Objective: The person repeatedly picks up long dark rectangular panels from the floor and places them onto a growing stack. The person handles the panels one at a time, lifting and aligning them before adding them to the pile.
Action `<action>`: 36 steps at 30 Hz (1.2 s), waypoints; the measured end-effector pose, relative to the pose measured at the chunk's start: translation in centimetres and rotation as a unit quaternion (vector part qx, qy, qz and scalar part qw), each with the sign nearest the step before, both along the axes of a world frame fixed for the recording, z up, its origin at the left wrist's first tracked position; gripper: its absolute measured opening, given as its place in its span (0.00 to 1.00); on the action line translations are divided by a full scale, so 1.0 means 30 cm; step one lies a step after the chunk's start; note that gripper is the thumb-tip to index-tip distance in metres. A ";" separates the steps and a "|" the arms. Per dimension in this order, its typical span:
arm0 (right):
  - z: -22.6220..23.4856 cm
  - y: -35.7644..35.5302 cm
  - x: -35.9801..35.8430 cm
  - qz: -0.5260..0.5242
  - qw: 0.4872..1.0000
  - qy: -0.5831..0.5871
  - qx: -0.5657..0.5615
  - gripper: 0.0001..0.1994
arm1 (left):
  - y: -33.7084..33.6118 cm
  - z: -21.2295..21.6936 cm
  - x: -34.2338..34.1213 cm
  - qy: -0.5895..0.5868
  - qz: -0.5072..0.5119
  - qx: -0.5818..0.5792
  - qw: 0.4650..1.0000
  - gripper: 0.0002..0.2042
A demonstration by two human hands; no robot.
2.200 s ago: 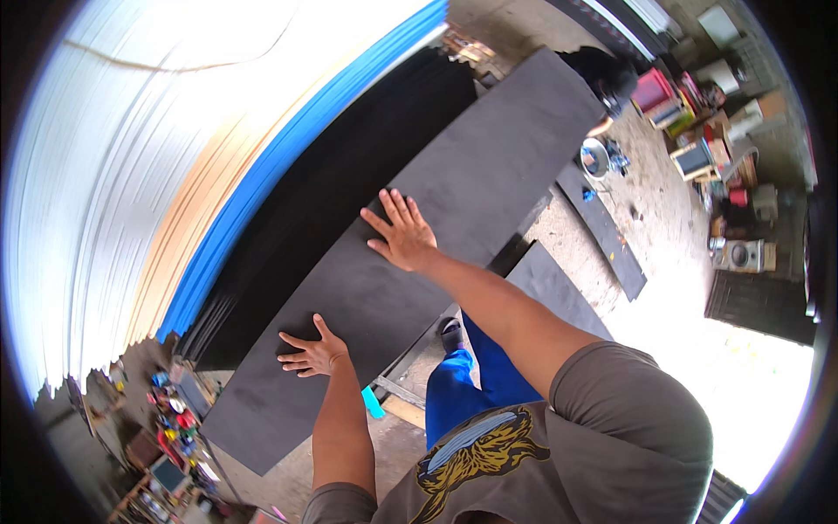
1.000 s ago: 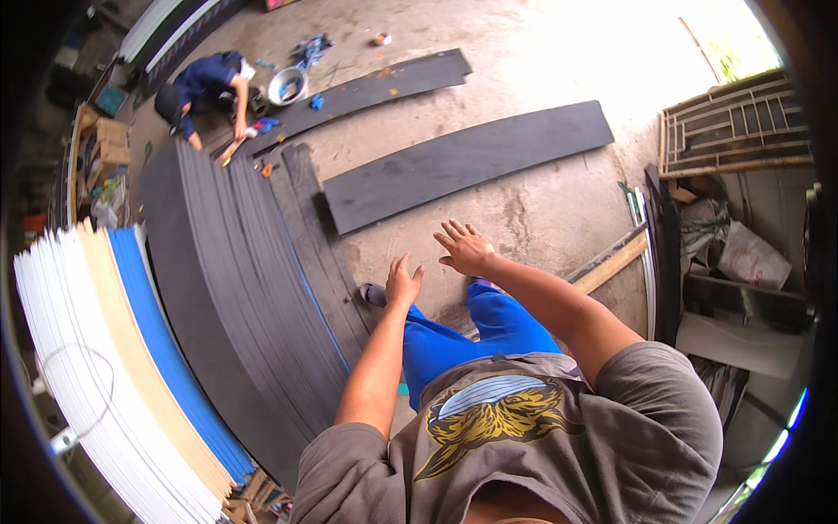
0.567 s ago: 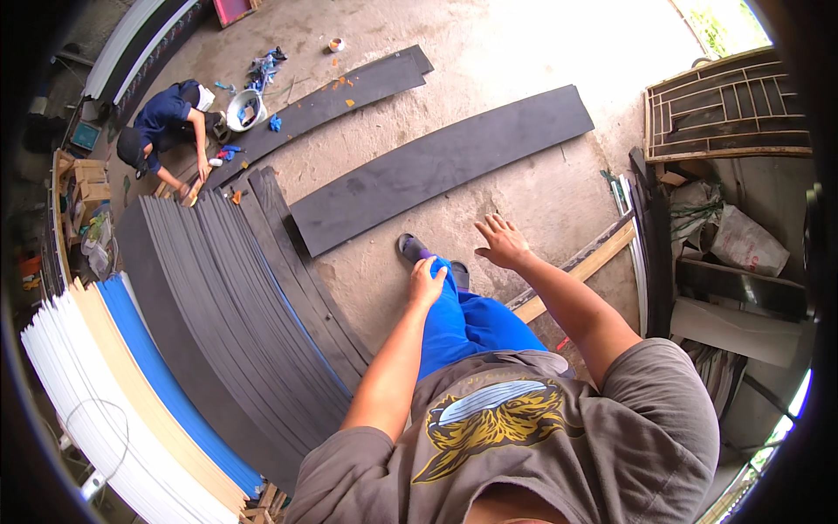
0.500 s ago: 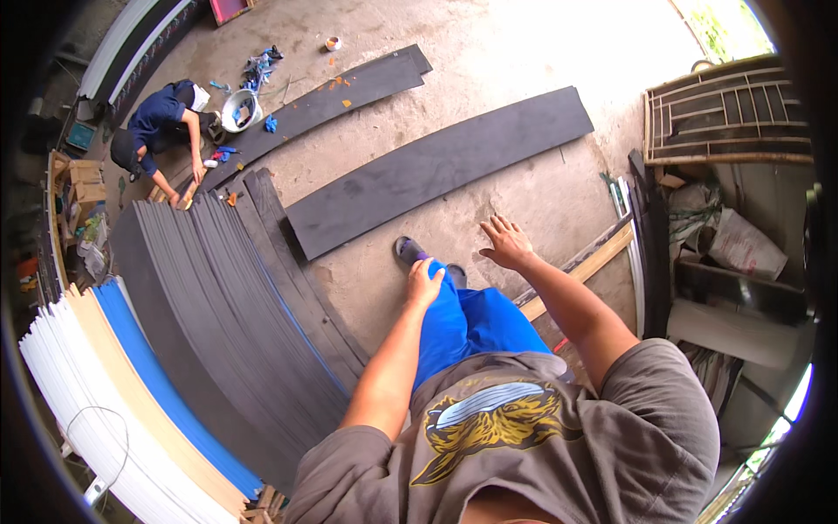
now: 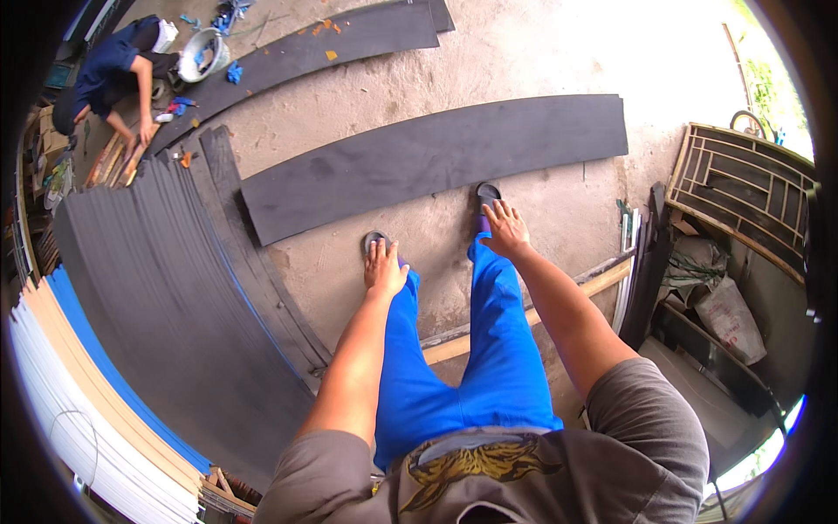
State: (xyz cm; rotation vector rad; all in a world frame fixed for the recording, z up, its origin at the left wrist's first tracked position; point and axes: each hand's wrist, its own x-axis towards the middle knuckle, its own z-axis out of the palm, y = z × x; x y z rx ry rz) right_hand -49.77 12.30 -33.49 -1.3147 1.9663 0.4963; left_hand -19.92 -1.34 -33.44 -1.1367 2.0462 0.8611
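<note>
My left hand (image 5: 385, 269) hangs above my left sandal, its fingers stretched out and nothing in it. Over the right sandal, my right hand (image 5: 506, 229) is held out flat with fingers apart, also holding nothing. Just beyond both hands, a long dark grey board (image 5: 436, 166) lies flat on the concrete floor. Neither hand appears to touch it. To my left stands a thick stack of dark grey sheets (image 5: 166, 297), with their edges facing up.
At the far left a co-worker (image 5: 109, 74) crouches by another dark board (image 5: 340, 52) and a white bucket (image 5: 203, 57). Blue, beige and white sheets (image 5: 83, 428) line the near left. Wooden beams (image 5: 449, 349) cross behind my legs. A framed grille (image 5: 742, 201) and sacks (image 5: 731, 321) stand right.
My legs have spread into a wider stance, the right foot now near the board's edge. My left hand has come off my thigh and moved left. The view has shifted.
</note>
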 end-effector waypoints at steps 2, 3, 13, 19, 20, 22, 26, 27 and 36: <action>-0.159 -0.032 -0.057 0.020 1.000 0.001 0.012 0.51 | 0.005 -0.163 -0.048 0.013 0.068 -0.003 0.998 0.41; -0.258 -0.050 -0.083 0.040 0.999 0.004 0.015 0.52 | 0.014 -0.268 -0.060 0.022 0.093 -0.014 0.995 0.41; -0.912 -0.114 -0.348 0.125 0.986 0.110 0.020 0.47 | -0.106 -0.849 -0.315 -0.016 0.088 -0.088 0.992 0.53; -1.062 -0.099 -0.414 0.232 0.967 0.109 -0.006 0.49 | -0.136 -0.957 -0.361 -0.068 0.046 -0.080 0.993 0.55; -1.065 -0.112 -0.415 0.242 0.965 0.096 0.002 0.49 | -0.141 -0.955 -0.359 -0.080 0.036 -0.079 0.993 0.55; -1.039 -0.116 -0.436 0.266 0.959 0.093 0.001 0.48 | -0.143 -0.957 -0.379 -0.085 0.025 -0.075 0.993 0.56; -0.953 -0.114 -0.432 0.236 0.969 0.072 -0.032 0.43 | -0.156 -0.916 -0.401 -0.097 0.015 -0.075 0.992 0.56; -0.933 -0.106 -0.428 0.216 0.974 0.068 -0.033 0.41 | -0.159 -0.899 -0.410 -0.099 0.018 -0.085 0.991 0.55; -0.519 -0.146 -0.517 0.114 0.982 -0.032 -0.146 0.31 | -0.221 -0.546 -0.344 -0.033 -0.041 -0.185 0.981 0.46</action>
